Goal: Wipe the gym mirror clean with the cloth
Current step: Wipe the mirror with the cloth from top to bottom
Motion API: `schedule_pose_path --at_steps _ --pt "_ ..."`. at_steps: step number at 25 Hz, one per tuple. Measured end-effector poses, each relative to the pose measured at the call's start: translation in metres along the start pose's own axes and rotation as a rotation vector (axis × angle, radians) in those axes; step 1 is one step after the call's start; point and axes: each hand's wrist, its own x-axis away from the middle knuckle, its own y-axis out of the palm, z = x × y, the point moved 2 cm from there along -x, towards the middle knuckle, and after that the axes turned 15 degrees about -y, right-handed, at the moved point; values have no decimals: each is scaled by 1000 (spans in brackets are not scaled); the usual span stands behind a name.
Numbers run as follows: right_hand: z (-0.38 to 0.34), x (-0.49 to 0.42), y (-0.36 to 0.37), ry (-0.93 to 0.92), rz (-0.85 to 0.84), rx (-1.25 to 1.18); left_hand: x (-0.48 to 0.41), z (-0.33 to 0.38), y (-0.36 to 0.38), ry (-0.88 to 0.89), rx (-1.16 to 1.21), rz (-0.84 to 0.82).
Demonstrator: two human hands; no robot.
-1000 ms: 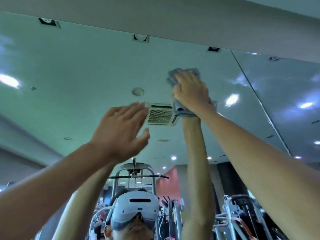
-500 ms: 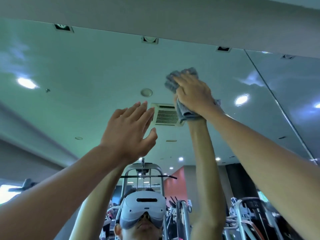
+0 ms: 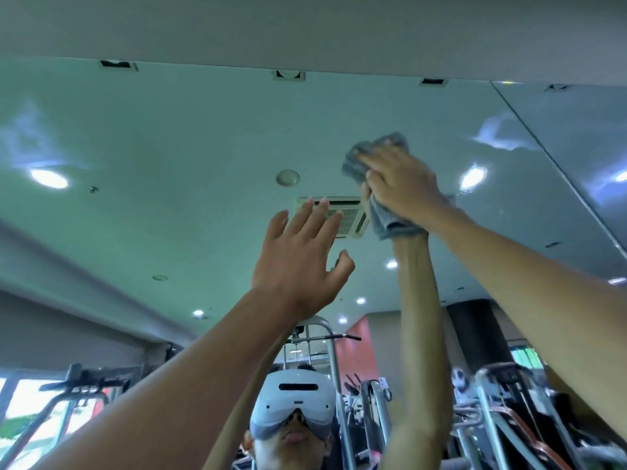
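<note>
The gym mirror [image 3: 169,157] fills the view ahead and above me. High up on the glass, my right hand [image 3: 402,188] grips a bunched grey cloth [image 3: 383,222] and presses it against the mirror. One end of the cloth sticks out above my fingers, the other hangs by my wrist. My left hand [image 3: 300,262] lies lower and to the left, fingers spread, against the glass, holding nothing. Both arms reach upward, and their reflections meet them at the glass.
A seam [image 3: 556,171] to the right of the cloth separates this mirror panel from the neighbouring one. The mirror's top edge meets a plain wall band [image 3: 305,28]. Gym machines [image 3: 509,401] and ceiling lights appear as reflections.
The view has drifted, so the mirror seam sits further right. My right hand with the cloth has slid only a little on the glass. My left hand stays flat on the mirror.
</note>
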Motion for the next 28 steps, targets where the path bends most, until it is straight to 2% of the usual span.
schedule_pose_path --at_steps 2,4,5,7,8,9,10,12,14,15,16,18,20,21,22,25,27,28 --pt "-4 40 -9 -208 -37 -11 1 4 1 -11 -21 6" --pt "22 62 -15 -210 -48 -62 2 7 4 -22 -59 18" --pt "42 57 -15 -87 -4 -36 4 7 5 -31 -79 29" --pt "63 17 -13 301 85 -27 8 10 4 -52 -115 59" --pt "55 -9 -7 434 95 -57 9 10 4 -61 -128 65" --pt "32 -33 0 451 101 -79 11 10 3 -78 -130 63" --pt "5 -53 7 379 88 -94 11 7 2 -109 -124 65" --pt "-40 -54 15 53 0 -40 13 -3 0 -173 -75 73" --pt "-43 -15 7 -265 -34 -56 15 -14 -2 -163 -41 86" --pt "-30 6 0 -351 -23 -61 17 -18 -3 -158 -30 91" --pt "-2 18 1 -327 -8 -40 18 -21 -5 -154 -25 95" --pt "50 11 1 -7 40 -4 16 -25 -8 -144 -26 90" --pt "54 -28 8 316 102 -32 14 -28 -10 -106 -36 87" --pt "32 -49 12 380 102 -30 13 -30 -11 -79 -47 88" --pt "2 -64 15 351 77 -29 13 -34 -12 -51 -59 92" --pt "-63 -51 12 -70 10 -56 14 -46 -17 -54 -51 108" --pt "-53 -12 3 -319 -26 -89 16 -55 -19 -113 -33 120" --pt "-36 -3 -1 -334 -41 -78 18 -60 -20 -132 -28 130"
